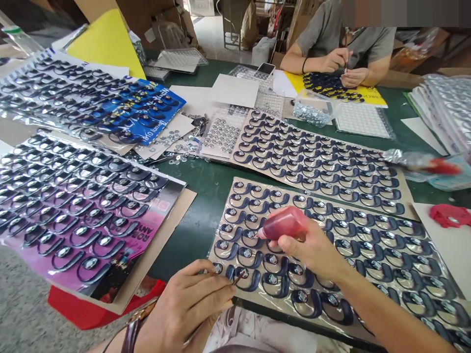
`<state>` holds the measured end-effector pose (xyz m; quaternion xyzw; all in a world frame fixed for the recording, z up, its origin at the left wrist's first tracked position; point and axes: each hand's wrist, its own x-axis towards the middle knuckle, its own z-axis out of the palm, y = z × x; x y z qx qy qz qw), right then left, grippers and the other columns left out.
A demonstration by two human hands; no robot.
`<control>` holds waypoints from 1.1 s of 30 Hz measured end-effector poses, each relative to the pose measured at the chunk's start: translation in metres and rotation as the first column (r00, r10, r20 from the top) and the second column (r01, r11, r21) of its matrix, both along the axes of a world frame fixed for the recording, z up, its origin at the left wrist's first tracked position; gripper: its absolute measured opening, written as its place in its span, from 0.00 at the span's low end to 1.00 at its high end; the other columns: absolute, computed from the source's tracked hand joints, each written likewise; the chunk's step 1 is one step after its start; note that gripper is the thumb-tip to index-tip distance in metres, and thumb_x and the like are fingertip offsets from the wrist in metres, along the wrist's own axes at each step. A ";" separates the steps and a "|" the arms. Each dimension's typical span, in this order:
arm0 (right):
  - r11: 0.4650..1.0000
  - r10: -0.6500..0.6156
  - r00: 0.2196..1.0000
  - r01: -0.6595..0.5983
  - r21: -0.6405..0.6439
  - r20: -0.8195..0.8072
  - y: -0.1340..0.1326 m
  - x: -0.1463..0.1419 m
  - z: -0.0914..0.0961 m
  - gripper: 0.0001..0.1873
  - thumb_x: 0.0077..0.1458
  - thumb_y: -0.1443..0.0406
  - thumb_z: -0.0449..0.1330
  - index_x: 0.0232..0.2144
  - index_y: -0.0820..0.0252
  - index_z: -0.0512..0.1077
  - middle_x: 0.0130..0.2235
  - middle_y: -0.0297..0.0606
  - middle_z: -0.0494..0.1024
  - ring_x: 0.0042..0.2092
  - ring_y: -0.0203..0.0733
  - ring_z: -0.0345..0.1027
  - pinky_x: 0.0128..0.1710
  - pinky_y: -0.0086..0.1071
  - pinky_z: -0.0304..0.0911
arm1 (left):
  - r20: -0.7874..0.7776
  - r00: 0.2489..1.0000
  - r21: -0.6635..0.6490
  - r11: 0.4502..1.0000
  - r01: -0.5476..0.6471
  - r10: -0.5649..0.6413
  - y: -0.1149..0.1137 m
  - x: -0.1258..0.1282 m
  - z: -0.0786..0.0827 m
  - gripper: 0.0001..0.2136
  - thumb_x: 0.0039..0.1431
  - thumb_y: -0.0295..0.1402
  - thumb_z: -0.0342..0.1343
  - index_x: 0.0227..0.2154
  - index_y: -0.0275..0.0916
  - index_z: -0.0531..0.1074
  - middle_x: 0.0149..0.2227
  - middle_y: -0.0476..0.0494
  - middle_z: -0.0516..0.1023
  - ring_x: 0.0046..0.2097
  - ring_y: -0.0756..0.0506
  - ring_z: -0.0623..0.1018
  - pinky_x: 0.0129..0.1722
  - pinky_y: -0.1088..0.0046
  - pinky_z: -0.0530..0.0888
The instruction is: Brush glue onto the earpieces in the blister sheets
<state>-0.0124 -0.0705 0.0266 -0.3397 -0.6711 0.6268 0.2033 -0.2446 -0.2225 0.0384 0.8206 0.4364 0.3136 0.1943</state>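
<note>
At the near left corner of the cardboard sheet (220,235), your left hand (187,304) pinches a thin stick (237,279) onto a dark blue plastic hook (246,278); your right hand (312,247) grips a red squeeze bottle (283,223). Likely gluing discs: next, steady the nozzle (260,234).

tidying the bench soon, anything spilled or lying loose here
Yes: small metal discs lie scattered loose on the green table and white cards, beside the tray of discs. Hook rows look orderly.
</note>
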 end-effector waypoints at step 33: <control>0.849 -0.168 0.984 0.171 0.500 -0.051 -0.020 -0.031 -0.030 0.08 0.52 0.62 0.61 0.34 0.59 0.70 0.25 0.33 0.77 0.23 0.36 0.72 0.25 0.28 0.68 | -0.157 0.988 0.154 0.987 0.038 -0.014 0.009 0.000 -0.017 0.16 0.66 0.24 0.40 0.44 0.28 0.73 0.43 0.38 0.78 0.46 0.46 0.77 0.58 0.67 0.67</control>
